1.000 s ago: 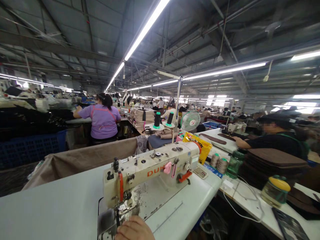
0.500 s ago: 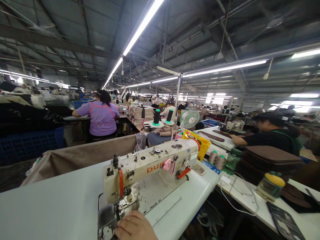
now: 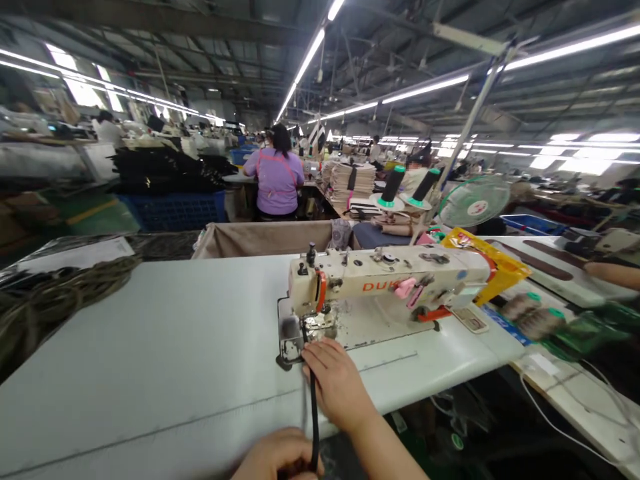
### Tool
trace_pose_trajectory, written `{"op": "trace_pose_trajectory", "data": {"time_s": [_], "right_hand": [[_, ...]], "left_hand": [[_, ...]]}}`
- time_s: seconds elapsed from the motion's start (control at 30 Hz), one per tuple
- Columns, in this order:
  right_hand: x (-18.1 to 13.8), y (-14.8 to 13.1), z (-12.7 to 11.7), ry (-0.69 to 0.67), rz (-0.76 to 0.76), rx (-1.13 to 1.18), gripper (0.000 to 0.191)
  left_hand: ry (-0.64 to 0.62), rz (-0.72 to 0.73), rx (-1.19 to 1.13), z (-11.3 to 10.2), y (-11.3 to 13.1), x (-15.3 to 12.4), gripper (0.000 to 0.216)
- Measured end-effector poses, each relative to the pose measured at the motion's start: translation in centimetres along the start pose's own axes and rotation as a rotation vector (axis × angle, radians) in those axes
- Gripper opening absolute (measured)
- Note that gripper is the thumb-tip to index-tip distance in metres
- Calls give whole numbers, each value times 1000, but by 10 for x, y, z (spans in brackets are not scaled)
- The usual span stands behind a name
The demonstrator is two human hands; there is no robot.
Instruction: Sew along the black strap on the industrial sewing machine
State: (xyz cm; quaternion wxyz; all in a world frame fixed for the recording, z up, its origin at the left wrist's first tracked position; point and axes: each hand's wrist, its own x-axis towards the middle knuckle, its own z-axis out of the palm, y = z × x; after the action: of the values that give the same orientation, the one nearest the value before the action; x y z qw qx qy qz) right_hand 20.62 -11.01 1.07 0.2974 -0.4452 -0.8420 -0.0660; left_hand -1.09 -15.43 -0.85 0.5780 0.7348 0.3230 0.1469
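Note:
A narrow black strip (image 3: 314, 417) runs down from the presser foot area of a white sewing machine (image 3: 385, 277) to the table's front edge. Just in front of the needle plate, my right hand (image 3: 335, 380) has its fingertips closed over the strip. Lower in the head view, my left hand (image 3: 283, 457) grips the strip near the front edge, partly cut off by the frame. The needle itself is too small to make out. Pink scissors-like snips (image 3: 413, 292) rest on the machine's arm.
A pale tabletop (image 3: 175, 333) spreads left, with dark cord-like material (image 3: 65, 300) at its far end. Right of the machine are a yellow packet (image 3: 493, 267), thread cones (image 3: 540, 317) and a green fan (image 3: 475, 200). A person in purple (image 3: 277, 177) sits beyond.
The view has swung left and down, so the machine appears farther right and more of the table shows. My left hand and the length of black strip have come into view.

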Motion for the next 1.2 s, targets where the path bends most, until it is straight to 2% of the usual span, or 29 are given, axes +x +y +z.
{"op": "trace_pose_trajectory", "data": {"time_s": [0.1,0.4,0.57,0.83,0.93,1.2], "right_hand": [[2,0,-1,-4,-5,-4,35],[2,1,-2,-18,-12,8,40],[3,2,-1,-8,-23,2,44],[2,4,-1,-37,-51,-6,37],[2,5,0,-44,-55,-13,34],[3,7,-1,-78,-69,-24,38]], "left_hand": [[30,63,-48,4,-2,0,63],[60,82,-111,8,11,-5,38],[57,100,-141,9,11,-5,35],[68,139,-119,6,26,-7,17],[75,140,-114,4,28,-6,22],[108,190,-75,5,24,-3,61]]}}
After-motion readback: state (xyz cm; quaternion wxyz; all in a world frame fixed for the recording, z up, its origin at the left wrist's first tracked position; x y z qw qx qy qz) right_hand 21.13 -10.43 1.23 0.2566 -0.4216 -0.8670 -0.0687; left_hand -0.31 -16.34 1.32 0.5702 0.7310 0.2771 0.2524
